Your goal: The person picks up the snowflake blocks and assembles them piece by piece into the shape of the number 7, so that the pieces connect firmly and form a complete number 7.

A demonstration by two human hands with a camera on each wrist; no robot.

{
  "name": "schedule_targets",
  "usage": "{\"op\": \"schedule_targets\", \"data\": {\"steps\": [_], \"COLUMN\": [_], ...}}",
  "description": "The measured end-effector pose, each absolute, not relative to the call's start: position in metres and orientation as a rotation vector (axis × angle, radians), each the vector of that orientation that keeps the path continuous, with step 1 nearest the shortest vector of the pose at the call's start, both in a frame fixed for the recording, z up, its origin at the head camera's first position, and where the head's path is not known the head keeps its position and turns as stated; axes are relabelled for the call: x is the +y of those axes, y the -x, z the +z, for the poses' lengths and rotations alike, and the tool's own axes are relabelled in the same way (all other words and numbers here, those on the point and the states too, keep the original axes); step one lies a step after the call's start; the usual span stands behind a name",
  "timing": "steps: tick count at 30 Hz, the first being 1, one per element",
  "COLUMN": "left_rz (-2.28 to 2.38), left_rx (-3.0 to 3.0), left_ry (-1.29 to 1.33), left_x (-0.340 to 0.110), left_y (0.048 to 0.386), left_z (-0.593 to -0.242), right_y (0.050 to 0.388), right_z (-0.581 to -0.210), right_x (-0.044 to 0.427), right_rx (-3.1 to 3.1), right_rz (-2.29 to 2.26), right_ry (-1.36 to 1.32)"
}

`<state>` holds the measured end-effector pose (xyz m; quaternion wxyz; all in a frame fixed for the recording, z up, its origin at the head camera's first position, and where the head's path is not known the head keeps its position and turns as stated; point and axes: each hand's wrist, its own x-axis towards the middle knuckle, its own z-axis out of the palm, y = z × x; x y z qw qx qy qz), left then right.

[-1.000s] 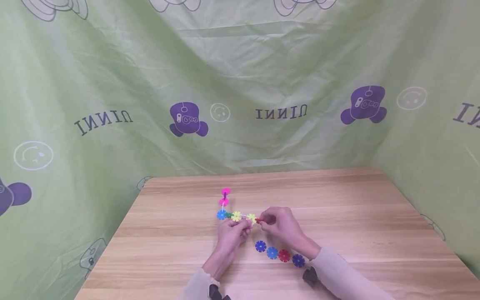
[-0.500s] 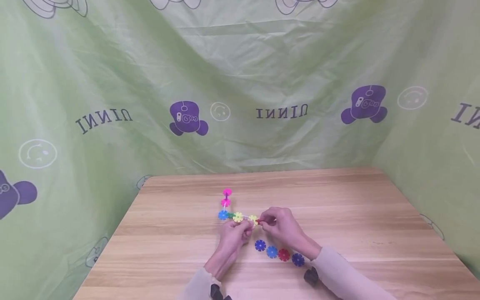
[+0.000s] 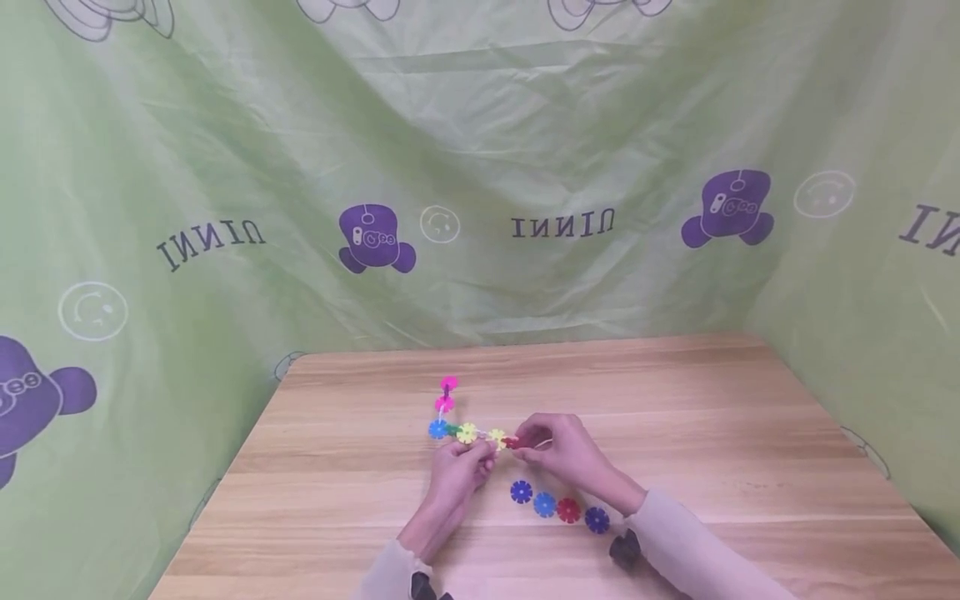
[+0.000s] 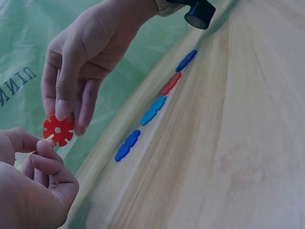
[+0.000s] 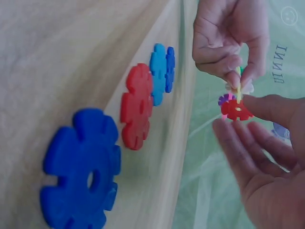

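Note:
My left hand pinches the near yellow snowflake disc at the end of a linked chain. My right hand holds a red snowflake disc between thumb and fingers. In the right wrist view the red disc meets the yellow disc's edge; how deep the slots interlock is hard to tell. From there the chain runs left through a white piece, another yellow disc and a green piece to a light blue disc. Beyond it, pink discs stretch away with a purple one between.
On the wooden table, a slanting row of loose discs lies below my right forearm: dark blue, light blue, red and dark blue. A green printed cloth hangs behind the table.
My left hand and the chain have shifted slightly left. More of the red disc shows between the hands in the head view. The loose discs lie as before.

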<state>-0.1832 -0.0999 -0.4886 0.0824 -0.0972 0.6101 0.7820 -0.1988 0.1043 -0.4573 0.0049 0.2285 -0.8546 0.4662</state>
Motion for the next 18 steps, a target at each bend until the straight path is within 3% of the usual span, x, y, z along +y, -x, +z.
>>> {"op": "schedule_targets", "data": {"steps": [18], "left_rz": [2.364], "left_rx": [1.833], "left_ry": [0.295], "left_x": [-0.113], "left_y": [0.188], "left_z": [-0.491], "right_y": [0.197], "right_z": [-0.461], "right_x": [0.099], "right_rx": [-3.119], "right_rz": [1.188], "right_ry": [-0.828]}}
